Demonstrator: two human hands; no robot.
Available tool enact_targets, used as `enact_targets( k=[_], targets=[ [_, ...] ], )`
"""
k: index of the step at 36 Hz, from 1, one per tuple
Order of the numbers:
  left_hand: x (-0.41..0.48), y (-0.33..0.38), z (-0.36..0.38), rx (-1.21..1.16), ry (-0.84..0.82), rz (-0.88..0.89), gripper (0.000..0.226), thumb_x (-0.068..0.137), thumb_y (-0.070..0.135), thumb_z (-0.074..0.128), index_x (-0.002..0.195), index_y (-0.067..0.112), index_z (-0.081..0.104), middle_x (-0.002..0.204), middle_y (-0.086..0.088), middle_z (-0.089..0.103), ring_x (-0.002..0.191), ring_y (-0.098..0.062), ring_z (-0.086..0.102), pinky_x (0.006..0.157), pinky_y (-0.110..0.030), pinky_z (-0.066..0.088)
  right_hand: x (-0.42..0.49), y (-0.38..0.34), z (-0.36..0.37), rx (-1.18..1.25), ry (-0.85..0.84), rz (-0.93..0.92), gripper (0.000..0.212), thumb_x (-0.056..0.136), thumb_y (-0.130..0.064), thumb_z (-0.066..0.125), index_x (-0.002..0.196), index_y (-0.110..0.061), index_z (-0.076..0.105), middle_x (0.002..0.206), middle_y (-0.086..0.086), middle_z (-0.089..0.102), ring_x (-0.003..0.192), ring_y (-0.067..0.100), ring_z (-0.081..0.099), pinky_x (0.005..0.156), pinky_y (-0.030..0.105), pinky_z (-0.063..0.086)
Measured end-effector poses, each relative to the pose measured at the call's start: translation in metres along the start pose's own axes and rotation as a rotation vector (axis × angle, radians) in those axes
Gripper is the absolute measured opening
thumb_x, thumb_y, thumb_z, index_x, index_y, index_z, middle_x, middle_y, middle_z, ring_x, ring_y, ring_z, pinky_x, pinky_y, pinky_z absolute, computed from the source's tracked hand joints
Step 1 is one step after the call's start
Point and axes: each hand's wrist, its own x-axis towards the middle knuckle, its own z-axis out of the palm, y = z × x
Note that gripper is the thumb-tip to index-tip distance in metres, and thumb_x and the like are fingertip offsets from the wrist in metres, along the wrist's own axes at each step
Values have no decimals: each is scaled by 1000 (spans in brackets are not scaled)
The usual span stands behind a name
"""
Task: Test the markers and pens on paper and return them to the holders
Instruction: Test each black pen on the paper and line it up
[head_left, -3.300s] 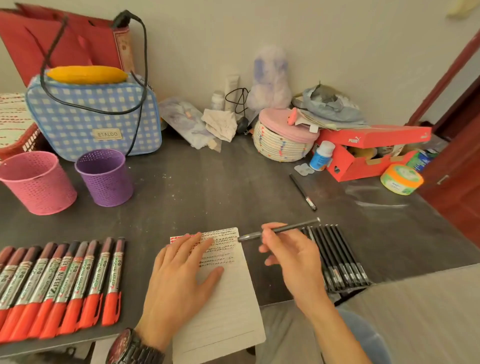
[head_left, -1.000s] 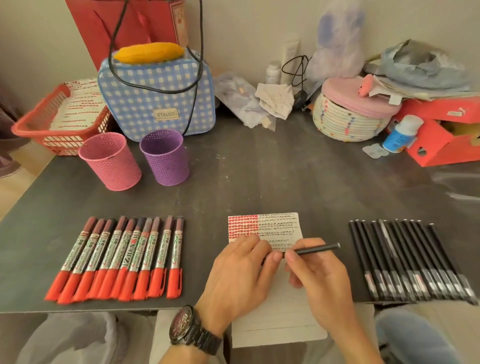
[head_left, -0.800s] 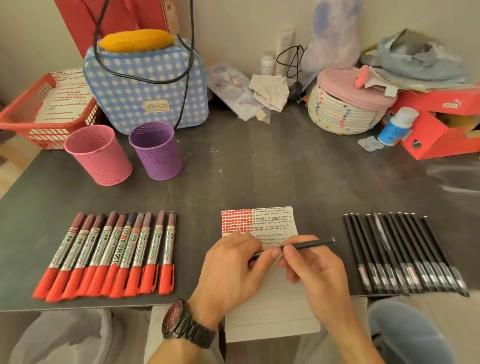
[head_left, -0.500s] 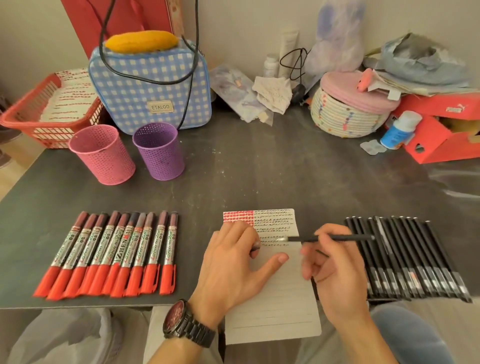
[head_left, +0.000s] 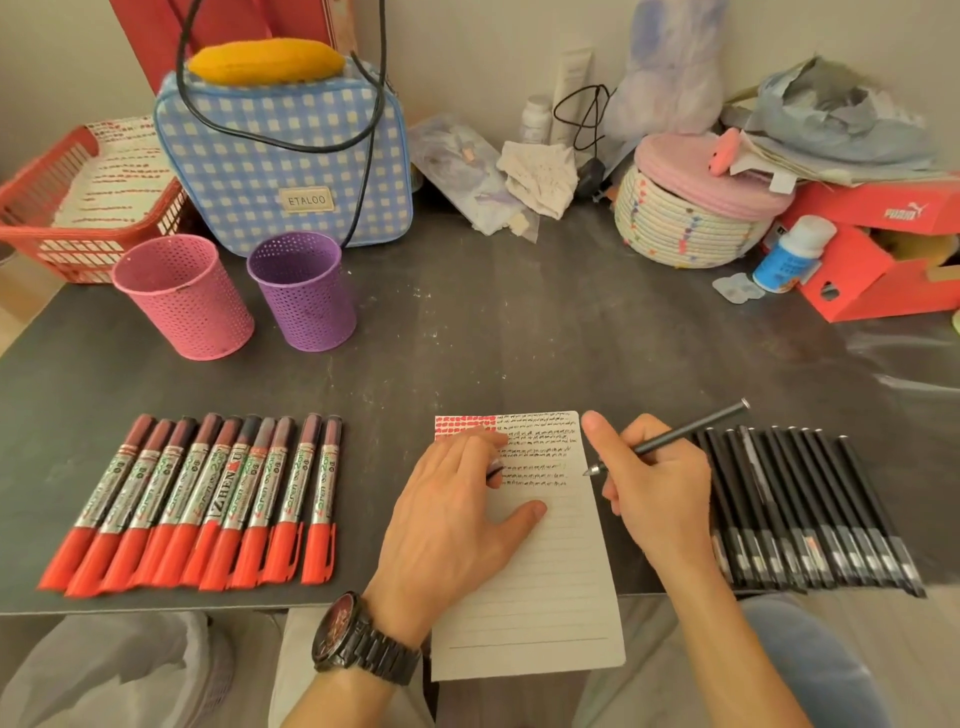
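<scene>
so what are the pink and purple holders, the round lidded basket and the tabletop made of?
Pink perforated cup holder and purple perforated cup holder: probably painted sheet metal, matte, evenly punched holes; plastic possible. Round white lidded basket: coiled cotton-like rope, visible stitched coils with coloured flecks. Dark grey tabletop: hard, smooth, slightly glossy with whitish scuffs; laminate or stone-look, cannot tell.

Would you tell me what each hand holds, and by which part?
The right hand grips a black pen low on its barrel, near the tip. The left hand rests on the paper; whether it holds anything is unclear.
</scene>
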Motion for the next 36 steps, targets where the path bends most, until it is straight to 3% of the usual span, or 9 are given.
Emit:
enact_targets(
  k=[6,10,15,36],
  targets=[
    [0,0,1,-11,0,-8,47,80,63,67,111,30,52,109,31,42,102,3,47,87,-12,34,0,7,5,-163,-32,-43,39,88,-28,75,56,-22,54,42,-2,58,39,7,51,51,13,40],
    [0,0,2,-16,5,-6,46,80,63,67,109,31,52,106,30,41,101,3,47,87,-14,36,1,7,6,-185,-37,-50,37,88,-26,74,57,-20,54,42,-4,58,39,6,52,51,12,40],
    [-1,1,1,-42,39,20,44,79,58,70,86,34,34,126,21,57,108,-2,50,88,-17,36,-1,6,8,-216,-48,-76,40,88,-21,74,55,-14,52,43,-4,57,38,0,55,47,8,37],
    [-1,3,-1,-31,21,8,43,79,61,69,85,35,35,127,21,57,106,0,49,86,-12,32,-1,6,9,-239,-44,-111,40,86,-13,71,53,-15,48,42,1,56,38,0,53,45,7,36]
  ],
)
